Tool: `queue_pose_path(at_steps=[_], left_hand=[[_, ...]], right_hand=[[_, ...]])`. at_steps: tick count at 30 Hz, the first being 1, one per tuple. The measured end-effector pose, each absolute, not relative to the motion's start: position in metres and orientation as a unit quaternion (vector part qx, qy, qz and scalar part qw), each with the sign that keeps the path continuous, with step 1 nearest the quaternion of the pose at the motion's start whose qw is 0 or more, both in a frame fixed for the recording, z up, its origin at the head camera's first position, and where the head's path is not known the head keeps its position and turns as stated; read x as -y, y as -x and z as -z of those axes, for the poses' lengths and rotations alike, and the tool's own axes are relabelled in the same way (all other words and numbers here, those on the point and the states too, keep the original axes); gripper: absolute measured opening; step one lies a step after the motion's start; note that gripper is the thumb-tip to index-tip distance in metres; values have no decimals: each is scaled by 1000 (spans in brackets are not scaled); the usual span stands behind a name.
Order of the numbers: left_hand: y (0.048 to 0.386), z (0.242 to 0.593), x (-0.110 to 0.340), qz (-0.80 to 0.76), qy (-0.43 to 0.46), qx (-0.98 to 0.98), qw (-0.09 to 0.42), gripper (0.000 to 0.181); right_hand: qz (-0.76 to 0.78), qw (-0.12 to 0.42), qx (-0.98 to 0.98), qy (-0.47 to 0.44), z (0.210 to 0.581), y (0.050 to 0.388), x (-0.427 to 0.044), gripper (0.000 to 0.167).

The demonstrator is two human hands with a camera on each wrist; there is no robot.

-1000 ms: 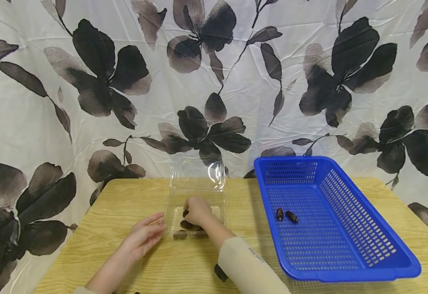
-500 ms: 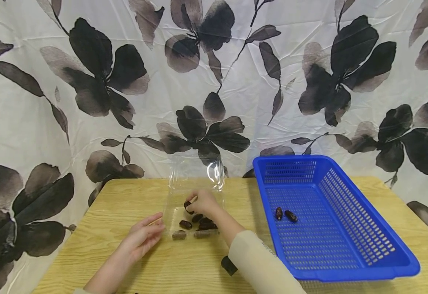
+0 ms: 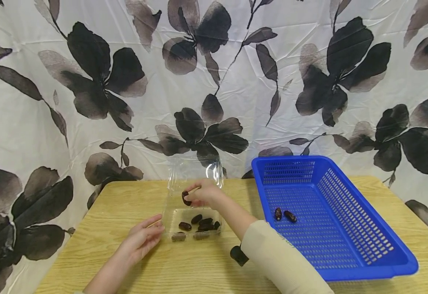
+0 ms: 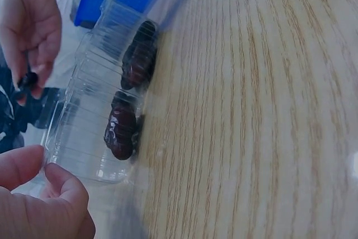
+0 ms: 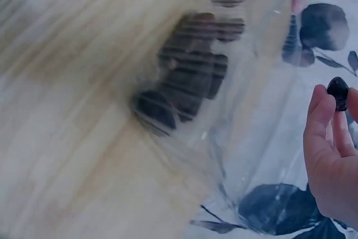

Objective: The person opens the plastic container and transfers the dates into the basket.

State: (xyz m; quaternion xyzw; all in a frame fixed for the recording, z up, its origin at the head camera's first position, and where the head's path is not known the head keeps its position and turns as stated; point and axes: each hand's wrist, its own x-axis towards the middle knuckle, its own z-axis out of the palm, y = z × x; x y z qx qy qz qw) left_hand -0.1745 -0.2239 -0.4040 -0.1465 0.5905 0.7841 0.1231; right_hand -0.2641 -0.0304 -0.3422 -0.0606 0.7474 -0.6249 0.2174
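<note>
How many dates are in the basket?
2 in the basket: one date near its left side, another date just right of it. The right sleeve may hide more.

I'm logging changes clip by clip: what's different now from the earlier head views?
The right hand has risen from inside the clear container, lifting a pinched date away. The left hand stays at the container's side; two dates remain in the blue basket.
</note>
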Motion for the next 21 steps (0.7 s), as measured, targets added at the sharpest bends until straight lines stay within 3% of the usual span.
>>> queue_pose_path(at_steps=[21], left_hand=[[174,403,224,-786,143,-588,127,65]], right_hand=[[629,267,-722,108,299,260,-7,34]])
